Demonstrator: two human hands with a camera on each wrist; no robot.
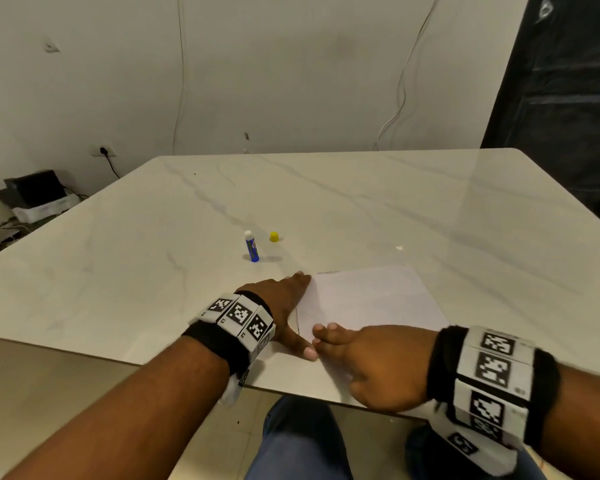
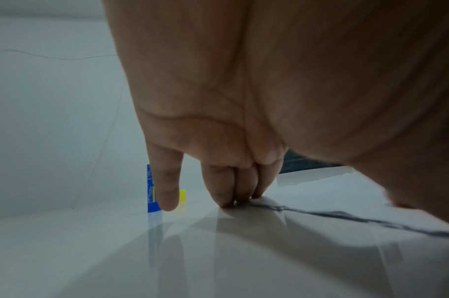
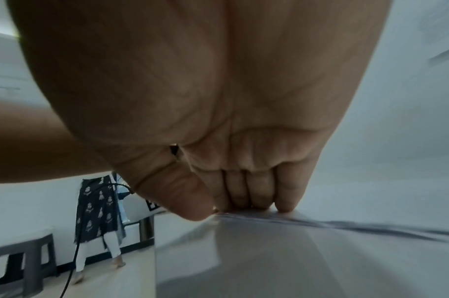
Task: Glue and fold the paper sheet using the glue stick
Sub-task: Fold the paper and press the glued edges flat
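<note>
A white paper sheet (image 1: 371,299) lies folded flat near the table's front edge. My left hand (image 1: 288,303) rests flat along the sheet's left edge, its straight fingertips (image 2: 233,195) touching the surface where the paper (image 2: 320,193) begins. My right hand (image 1: 357,358) reaches in from the right, and its fingertips (image 3: 254,201) press down on the sheet's near left corner. The blue glue stick (image 1: 252,247) (image 2: 150,191) stands upright and uncapped beyond my left hand. Its yellow cap (image 1: 274,236) (image 2: 183,195) sits just to the right of it.
The white marble table (image 1: 326,195) runs back to a wall with hanging cables. Its front edge passes under my wrists. In the right wrist view a black stool (image 3: 22,262) and a standing person (image 3: 98,211) are on the floor beyond the table.
</note>
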